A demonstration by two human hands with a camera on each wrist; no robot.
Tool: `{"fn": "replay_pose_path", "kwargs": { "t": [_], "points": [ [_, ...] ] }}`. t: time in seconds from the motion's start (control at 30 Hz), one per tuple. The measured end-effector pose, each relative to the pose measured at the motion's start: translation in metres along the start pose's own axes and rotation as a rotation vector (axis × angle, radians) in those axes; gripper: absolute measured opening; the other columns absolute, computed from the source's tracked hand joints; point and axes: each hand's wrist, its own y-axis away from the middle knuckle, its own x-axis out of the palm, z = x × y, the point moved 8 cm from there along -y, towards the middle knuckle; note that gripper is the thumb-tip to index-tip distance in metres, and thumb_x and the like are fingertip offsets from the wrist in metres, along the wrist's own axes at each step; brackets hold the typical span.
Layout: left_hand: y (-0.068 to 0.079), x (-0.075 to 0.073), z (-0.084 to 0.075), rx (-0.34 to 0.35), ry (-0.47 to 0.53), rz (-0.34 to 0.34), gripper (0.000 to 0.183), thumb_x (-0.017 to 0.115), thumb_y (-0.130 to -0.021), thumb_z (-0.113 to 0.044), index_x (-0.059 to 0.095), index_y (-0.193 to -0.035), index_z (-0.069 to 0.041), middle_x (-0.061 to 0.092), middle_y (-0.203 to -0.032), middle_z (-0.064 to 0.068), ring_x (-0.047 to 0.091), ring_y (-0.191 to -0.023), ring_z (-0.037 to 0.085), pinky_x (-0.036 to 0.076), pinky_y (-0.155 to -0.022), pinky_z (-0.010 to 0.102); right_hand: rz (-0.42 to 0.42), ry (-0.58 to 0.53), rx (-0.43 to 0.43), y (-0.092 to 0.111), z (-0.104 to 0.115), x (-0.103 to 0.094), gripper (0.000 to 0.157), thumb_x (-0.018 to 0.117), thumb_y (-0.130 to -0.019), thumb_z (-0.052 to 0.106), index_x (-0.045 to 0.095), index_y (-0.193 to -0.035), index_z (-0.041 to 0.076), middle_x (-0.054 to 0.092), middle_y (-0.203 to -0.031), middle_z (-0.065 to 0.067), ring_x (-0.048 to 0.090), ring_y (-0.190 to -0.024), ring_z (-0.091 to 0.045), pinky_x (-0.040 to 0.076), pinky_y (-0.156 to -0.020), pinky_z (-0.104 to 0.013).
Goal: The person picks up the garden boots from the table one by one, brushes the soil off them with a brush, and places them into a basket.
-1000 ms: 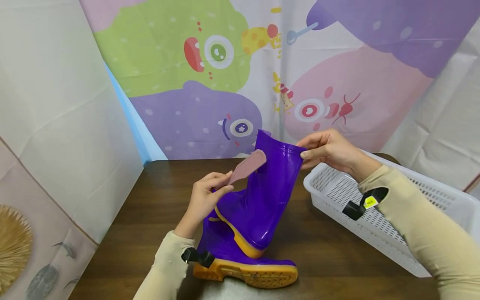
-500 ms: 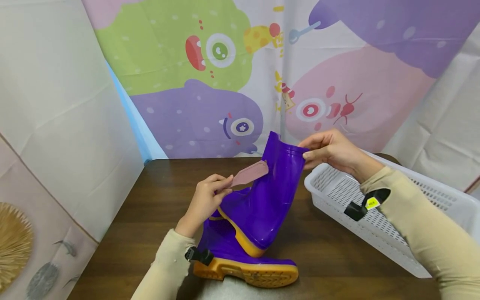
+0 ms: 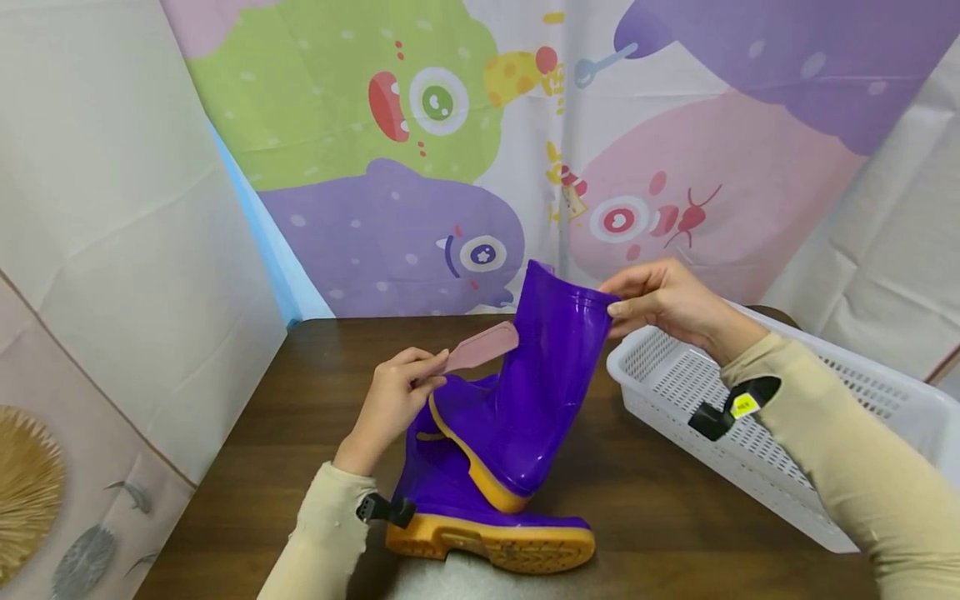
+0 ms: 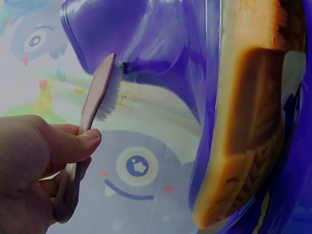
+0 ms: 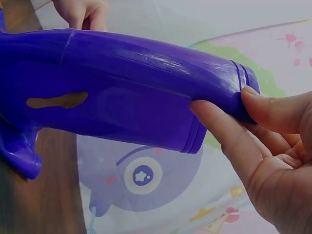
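Observation:
My left hand (image 3: 392, 398) grips the handle of a pink brush (image 3: 483, 347). In the left wrist view its white bristles (image 4: 113, 92) face the boot, the tip overlapping the shaft's edge. A glossy purple rain boot (image 3: 558, 367) with a yellow sole stands tilted, its top leaning right. At the top rim, my right hand (image 3: 663, 304) pinches it between thumb and fingers. An irregular brown patch (image 5: 58, 100) shows on the shaft in the right wrist view. Under the tilted boot a matching second boot (image 3: 450, 483) lies on its side, sole facing the front.
A white perforated plastic basket (image 3: 637, 392) stands on the right of the brown wooden table (image 3: 300, 467). Something pale grey (image 3: 457, 579) lies under the lower boot at the front. A cartoon-print curtain (image 3: 337, 242) hangs behind the table.
The brush has gone down along the boot shaft, then back a little to the left with my left hand. The boot's top swung right, then slightly back. My right hand keeps its pinch.

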Motion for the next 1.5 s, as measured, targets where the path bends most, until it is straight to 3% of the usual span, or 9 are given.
{"fn": "replay_pose_path", "kwargs": {
  "t": [0.33,0.73,0.97,1.07,1.27,1.5],
  "points": [
    [0.013,-0.008,0.028,-0.095,-0.050,0.029,0.034,0.072,-0.074,0.005,0.068,-0.107,-0.002,0.063,-0.083,0.004,0.055,-0.067,0.012,0.044,-0.056,0.024,-0.007,-0.018,-0.002,0.003,-0.003,-0.003,0.031,0.050,-0.081,-0.020,0.070,-0.095,0.000,0.068,-0.090,-0.015,0.067,-0.075,-0.028,0.051,-0.065,-0.043],
    [0.028,-0.021,0.065,-0.219,-0.097,-0.015,0.031,0.073,-0.074,0.003,0.069,-0.104,-0.001,0.064,-0.082,0.007,0.052,-0.065,0.014,0.042,-0.054,0.025,-0.007,-0.016,0.000,0.003,-0.004,-0.007,0.032,0.050,-0.081,-0.021,0.070,-0.095,0.000,0.068,-0.090,-0.015,0.066,-0.075,-0.029,0.051,-0.065,-0.044],
    [0.039,-0.031,0.083,-0.270,-0.116,-0.084,0.031,0.075,-0.072,0.002,0.070,-0.102,-0.001,0.066,-0.083,0.010,0.055,-0.067,0.018,0.042,-0.055,0.024,0.006,-0.006,0.003,0.005,-0.003,-0.007,0.031,0.050,-0.082,-0.020,0.070,-0.096,-0.001,0.068,-0.091,-0.016,0.066,-0.077,-0.029,0.050,-0.067,-0.046],
    [0.044,-0.038,0.088,-0.287,-0.117,-0.130,0.031,0.076,-0.071,0.002,0.070,-0.101,-0.001,0.066,-0.084,0.011,0.058,-0.069,0.019,0.042,-0.057,0.018,0.005,0.017,0.010,0.005,-0.001,-0.006,0.030,0.051,-0.082,-0.019,0.069,-0.097,-0.001,0.068,-0.091,-0.016,0.066,-0.077,-0.030,0.050,-0.068,-0.046],
    [0.053,-0.045,0.099,-0.339,-0.068,-0.195,0.031,0.077,-0.070,-0.001,0.071,-0.100,-0.003,0.068,-0.085,0.011,0.057,-0.070,0.015,0.038,-0.060,0.007,0.011,0.080,0.015,0.006,0.007,-0.002,0.027,0.054,-0.082,-0.016,0.069,-0.099,-0.002,0.068,-0.093,-0.016,0.066,-0.076,-0.032,0.050,-0.067,-0.046],
    [0.065,-0.046,0.113,-0.503,0.087,-0.218,0.034,0.076,-0.071,0.000,0.069,-0.105,-0.003,0.067,-0.090,0.014,0.056,-0.073,0.001,0.044,-0.062,0.009,-0.005,0.141,0.042,0.003,0.013,0.004,0.024,0.058,-0.081,-0.013,0.069,-0.098,0.000,0.068,-0.091,-0.014,0.066,-0.075,-0.030,0.050,-0.067,-0.047]
  ]
}}
